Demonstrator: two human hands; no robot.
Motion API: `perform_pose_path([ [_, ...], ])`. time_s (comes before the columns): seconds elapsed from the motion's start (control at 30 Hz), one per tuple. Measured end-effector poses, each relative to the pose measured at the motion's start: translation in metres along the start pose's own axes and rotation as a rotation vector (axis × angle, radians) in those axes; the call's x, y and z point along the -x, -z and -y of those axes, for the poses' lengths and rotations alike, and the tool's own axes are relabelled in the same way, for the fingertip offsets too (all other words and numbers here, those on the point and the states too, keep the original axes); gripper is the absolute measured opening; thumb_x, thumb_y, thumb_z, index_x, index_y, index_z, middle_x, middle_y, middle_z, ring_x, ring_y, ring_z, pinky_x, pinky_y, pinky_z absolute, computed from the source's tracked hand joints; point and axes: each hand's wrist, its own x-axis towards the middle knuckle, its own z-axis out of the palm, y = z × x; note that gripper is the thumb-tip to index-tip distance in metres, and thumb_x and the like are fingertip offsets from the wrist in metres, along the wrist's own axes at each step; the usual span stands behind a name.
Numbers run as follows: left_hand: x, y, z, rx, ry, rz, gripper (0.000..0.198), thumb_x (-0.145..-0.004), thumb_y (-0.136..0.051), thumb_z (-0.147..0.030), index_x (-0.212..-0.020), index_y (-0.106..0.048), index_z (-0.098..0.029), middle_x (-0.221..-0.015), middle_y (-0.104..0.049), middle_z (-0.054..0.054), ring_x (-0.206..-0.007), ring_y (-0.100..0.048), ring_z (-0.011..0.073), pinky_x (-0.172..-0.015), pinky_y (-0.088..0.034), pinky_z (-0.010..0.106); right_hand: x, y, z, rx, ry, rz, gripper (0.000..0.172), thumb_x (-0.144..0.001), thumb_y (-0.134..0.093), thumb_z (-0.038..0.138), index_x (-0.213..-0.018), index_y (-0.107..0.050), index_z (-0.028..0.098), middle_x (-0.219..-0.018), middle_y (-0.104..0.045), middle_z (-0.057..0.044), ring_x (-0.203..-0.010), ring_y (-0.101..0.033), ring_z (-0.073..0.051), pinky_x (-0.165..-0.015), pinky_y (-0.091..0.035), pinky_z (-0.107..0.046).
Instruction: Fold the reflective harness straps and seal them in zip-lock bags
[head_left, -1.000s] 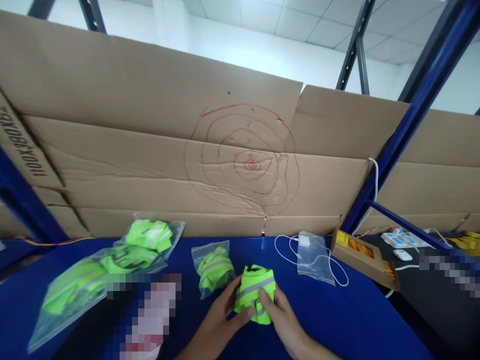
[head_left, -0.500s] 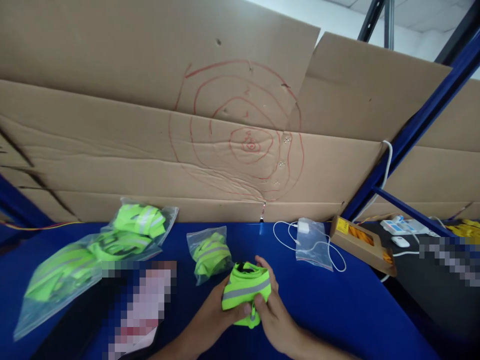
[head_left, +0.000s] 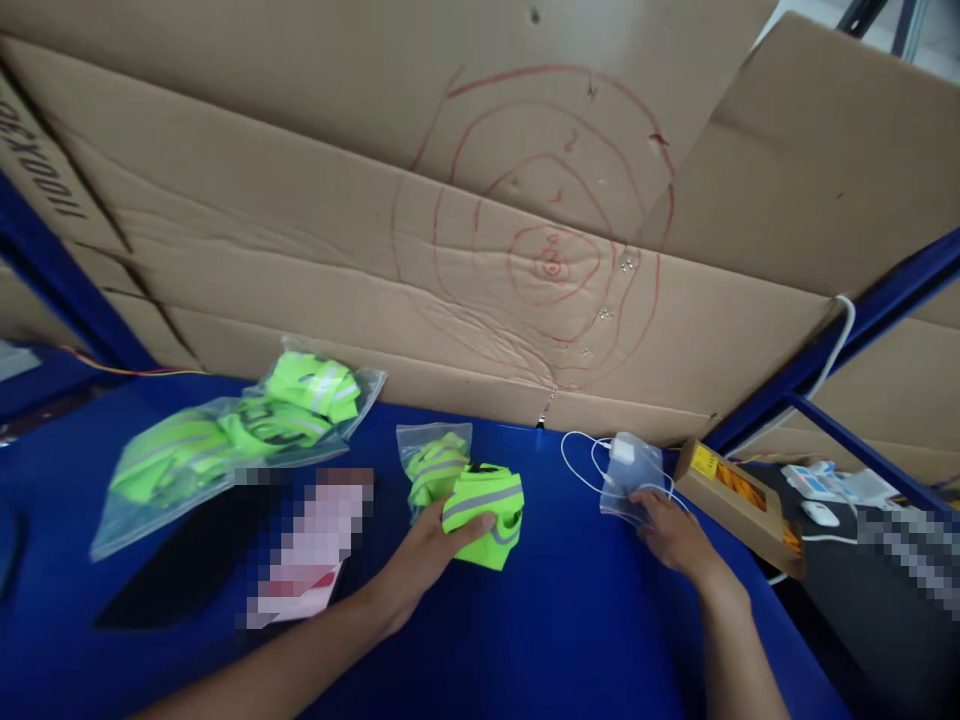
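My left hand [head_left: 439, 545] is closed around a folded neon-green reflective vest [head_left: 484, 515] with grey stripes, its thumb across the front. The vest is held above the blue table, partly in front of a small clear bag [head_left: 435, 462] holding similar neon-green material. Farther right, my right hand [head_left: 671, 530] reaches out over the table. Its fingers pinch the lower right edge of a flat clear plastic bag [head_left: 628, 478]. A white charger [head_left: 622, 450] and its looped white cable [head_left: 574, 465] lie at that bag.
Larger clear bags of neon-green vests [head_left: 247, 430] lie at the left. Near them are a pink package [head_left: 319, 545], partly pixelated, and a black flat item [head_left: 180, 560]. An open cardboard box [head_left: 739, 500] with orange contents stands at the right. A cardboard wall [head_left: 315, 260] rises behind.
My right hand has let go of the folded vest and moved right to the flat plastic bag. My left hand keeps the vest. The view has shifted left.
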Motion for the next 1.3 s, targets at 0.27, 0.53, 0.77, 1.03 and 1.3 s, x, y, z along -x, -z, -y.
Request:
perform_pose_path([
  [0.27,0.002,-0.007,0.008,-0.050,0.011,0.302,0.068,-0.070,-0.088,-0.045,-0.125,-0.063,-0.015,-0.119,-0.074,0.013,-0.110,-0.069,0.0326,-0.095,-0.054,0.041,0.014,-0.001,0.108,-0.345,0.193,-0.436,0.024,-0.102,-0.049,0.024,-0.099,-0.073,0.024,-0.102,-0.076,-0.008,-0.104,-0.063,-0.027,-0.101,-0.024,-0.049],
  [0.53,-0.002,0.000,0.032,-0.029,0.007,0.492,0.065,-0.074,-0.088,-0.036,-0.127,-0.055,-0.017,-0.121,-0.071,0.011,-0.114,-0.066,0.0279,-0.098,-0.051,0.038,0.029,-0.009,0.123,-0.318,0.281,-0.387,0.022,-0.098,-0.057,0.021,-0.086,-0.074,0.026,-0.111,-0.077,-0.006,-0.122,-0.054,-0.035,-0.108,-0.005,-0.070],
  [0.77,0.003,0.002,0.028,-0.205,-0.033,0.570,0.060,-0.079,-0.084,-0.037,-0.127,-0.054,-0.017,-0.120,-0.069,0.009,-0.112,-0.065,0.0261,-0.096,-0.051,0.036,0.014,-0.014,0.085,-0.431,0.149,-0.244,0.020,-0.093,-0.065,0.043,-0.082,-0.080,0.034,-0.115,-0.076,-0.005,-0.116,-0.058,-0.036,-0.102,-0.023,-0.070],
  [1.03,0.010,-0.003,0.017,-0.341,-0.065,0.593,0.058,-0.080,-0.082,-0.041,-0.126,-0.056,-0.016,-0.116,-0.069,0.009,-0.109,-0.065,0.0252,-0.096,-0.051,0.035,0.025,0.001,0.124,-0.681,0.473,-0.223,0.019,-0.100,-0.058,0.032,-0.100,-0.075,0.023,-0.089,-0.072,-0.006,-0.086,-0.062,-0.021,-0.084,-0.043,-0.037],
  [1.3,0.008,-0.002,0.017,-0.339,-0.164,0.589,0.077,-0.078,-0.083,-0.035,-0.143,-0.045,-0.021,-0.134,-0.063,0.012,-0.120,-0.062,0.0276,-0.103,-0.048,0.039,0.039,-0.005,0.150,-1.144,0.414,0.063,0.020,-0.095,-0.060,0.038,-0.087,-0.062,0.020,-0.077,-0.063,0.000,-0.070,-0.057,-0.014,-0.065,-0.043,-0.025],
])
